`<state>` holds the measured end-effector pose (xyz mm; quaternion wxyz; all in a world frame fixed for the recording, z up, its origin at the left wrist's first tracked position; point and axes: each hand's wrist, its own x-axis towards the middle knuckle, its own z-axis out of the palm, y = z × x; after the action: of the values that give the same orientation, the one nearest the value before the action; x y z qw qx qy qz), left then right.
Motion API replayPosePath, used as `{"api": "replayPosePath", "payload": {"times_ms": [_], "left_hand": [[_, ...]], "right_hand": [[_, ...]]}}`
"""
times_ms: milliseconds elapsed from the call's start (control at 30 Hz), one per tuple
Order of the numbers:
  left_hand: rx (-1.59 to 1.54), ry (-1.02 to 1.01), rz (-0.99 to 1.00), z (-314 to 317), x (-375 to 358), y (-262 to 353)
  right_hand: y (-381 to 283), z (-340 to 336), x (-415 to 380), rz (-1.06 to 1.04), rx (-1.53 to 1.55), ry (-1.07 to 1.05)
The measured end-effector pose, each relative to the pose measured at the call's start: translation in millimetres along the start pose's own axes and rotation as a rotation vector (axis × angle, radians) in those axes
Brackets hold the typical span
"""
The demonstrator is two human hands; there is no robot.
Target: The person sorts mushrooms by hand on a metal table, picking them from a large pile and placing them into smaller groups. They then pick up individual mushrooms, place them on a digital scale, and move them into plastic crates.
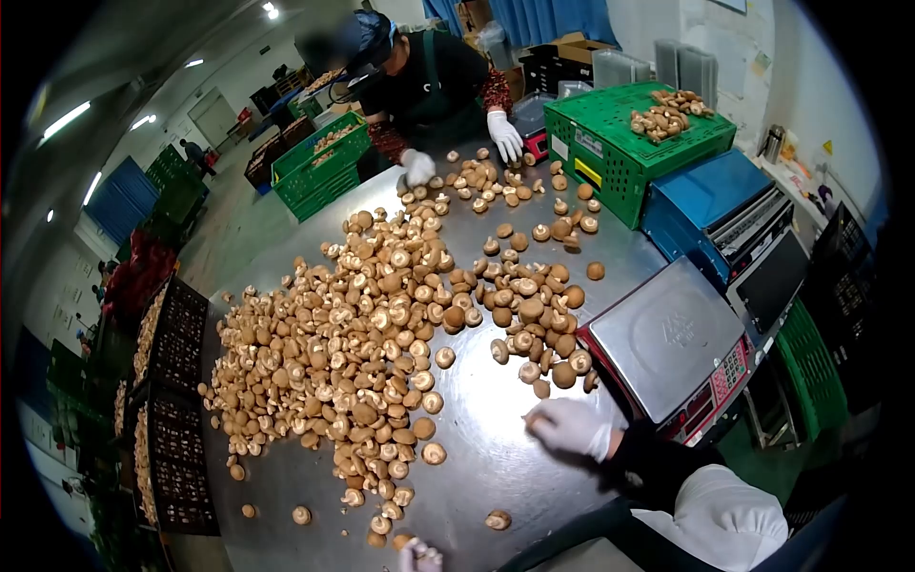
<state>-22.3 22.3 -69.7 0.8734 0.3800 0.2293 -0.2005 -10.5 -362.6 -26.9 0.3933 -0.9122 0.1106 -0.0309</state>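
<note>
My left hand [420, 557], in a white glove, is at the bottom edge with its fingers closed around a brown mushroom [403, 541]; part of the hand is cut off by the frame. My right hand [575, 428], also gloved, is over the metal table [467, 439], left of a scale. Its fingers are curled together, and a brownish patch, seemingly a mushroom, shows at the fingertips. A large heap of mushrooms [324, 353] covers the table's left and middle. A smaller group of mushrooms [534, 305] lies just beyond my right hand.
A digital scale [667, 334] with a bare steel plate stands at right. Behind it are a blue machine [710, 205] and an upturned green crate [610, 143] bearing mushrooms. Across the table, a co-worker [429, 86] in white gloves handles mushrooms. Dark crates [181, 458] of mushrooms line the left.
</note>
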Motion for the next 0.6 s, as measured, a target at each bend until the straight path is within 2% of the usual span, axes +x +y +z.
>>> {"api": "replayPosePath", "payload": {"times_ms": [33,133,167,233,267,300,333,367,400,433,500,567,600], "left_hand": [[-0.109,-0.268,-0.119,-5,1,-11],[-0.122,-0.191,-0.302,68,-15,-34],[-0.132,-0.164,-0.343,80,-19,-41],[-0.227,-0.174,-0.393,71,-14,-55],[0.341,-0.175,-0.075,62,-22,-65],[0.342,-0.169,-0.077,41,-21,-62],[0.103,-0.332,-0.267,12,-16,-52],[-0.144,-0.493,-0.452,-14,-13,-42],[-0.081,-0.537,-0.446,-32,-24,-29],[-0.019,-0.58,-0.438,-49,-34,-17],[0.073,-0.345,-0.366,-54,-47,-2],[0.144,-0.119,-0.314,-53,-47,3],[0.167,-0.029,-0.295,-48,-47,3]], "right_hand": [[-10,14,-5,-0.033,0.183,-0.126],[-44,50,-32,-0.415,0.374,-0.407],[-59,50,-38,-0.438,0.408,-0.558],[-68,58,-42,-0.58,0.481,-0.509],[-62,60,-40,-0.579,0.486,-0.513],[-49,61,-35,-0.575,0.366,-0.298],[-37,60,-32,-0.566,0.244,-0.085],[-25,52,-31,-0.476,0.074,0.041],[-12,42,-30,-0.383,-0.097,0.167],[5,36,-28,-0.223,-0.131,0.161],[32,23,-29,-0.05,-0.366,0.233],[52,22,-33,0.123,-0.46,0.27],[60,26,-32,0.123,-0.457,0.263]]}}
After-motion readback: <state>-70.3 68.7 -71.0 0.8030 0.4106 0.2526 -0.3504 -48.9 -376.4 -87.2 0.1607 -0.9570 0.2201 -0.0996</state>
